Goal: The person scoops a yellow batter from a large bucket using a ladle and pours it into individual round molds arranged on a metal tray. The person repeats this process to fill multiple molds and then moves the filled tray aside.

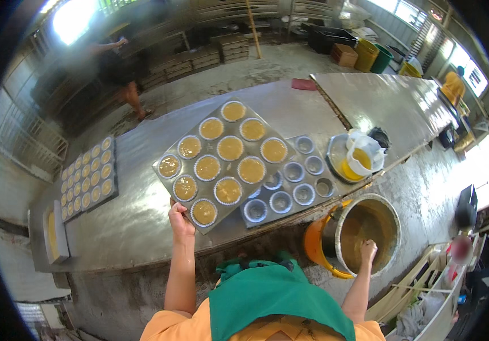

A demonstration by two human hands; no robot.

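My left hand [182,219] grips the near left corner of a metal muffin tray [218,154], held tilted in the view above the steel table. Its paper-lined cups hold yellow-brown batter [230,148]. Partly beneath it lies a second muffin tray [285,216] with paper liners [280,201] that hold no batter; one cup at its right has no liner. My right hand [369,251] is closed inside the rim of a large round pot [393,213] with batter at its bottom. What its fingers hold is hidden. The pot stands against an orange container [316,238].
Filled muffin trays [89,177] and a rectangular pan [59,238] lie on the steel table [142,230] at left. A tray [336,160] with plastic jugs of yellow liquid [359,160] stands right of the liners. One person [118,72] is across the table, another [454,87] far right.
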